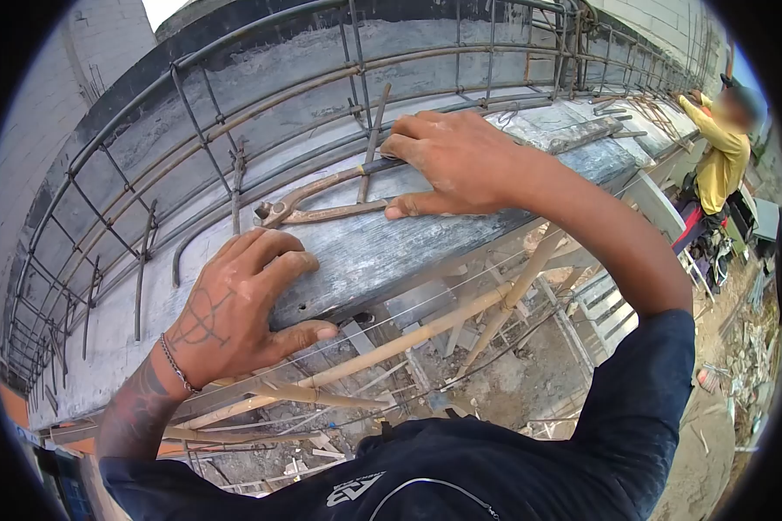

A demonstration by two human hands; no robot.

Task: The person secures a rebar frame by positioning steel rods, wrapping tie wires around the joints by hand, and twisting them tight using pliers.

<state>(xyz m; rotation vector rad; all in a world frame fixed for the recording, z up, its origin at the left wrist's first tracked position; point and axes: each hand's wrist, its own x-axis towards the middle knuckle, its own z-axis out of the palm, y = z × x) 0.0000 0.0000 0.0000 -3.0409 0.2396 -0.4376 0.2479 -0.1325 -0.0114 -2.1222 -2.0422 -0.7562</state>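
Rusty tying pincers (294, 206) lie on the grey plank ledge (391, 256), jaws to the left and handles spread apart. My right hand (456, 165) is at the handle ends, thumb against the lower handle and curled fingers at the upper one. The palm side is hidden. My left hand (239, 300) rests on the ledge's near edge, left of the pincers. Its fingers are bent and its thumb stretches out apart from them, with nothing seen between. Just beyond both hands, a short steel bar (374, 139) slants against the rebar cage (321, 78).
Bamboo poles (408, 347) and loose timber lie below the ledge over rubble ground. A taut string runs along the ledge's outer side. Short bar ends stick up at left. A person in a yellow shirt (723, 165) stands by the ledge's far right end.
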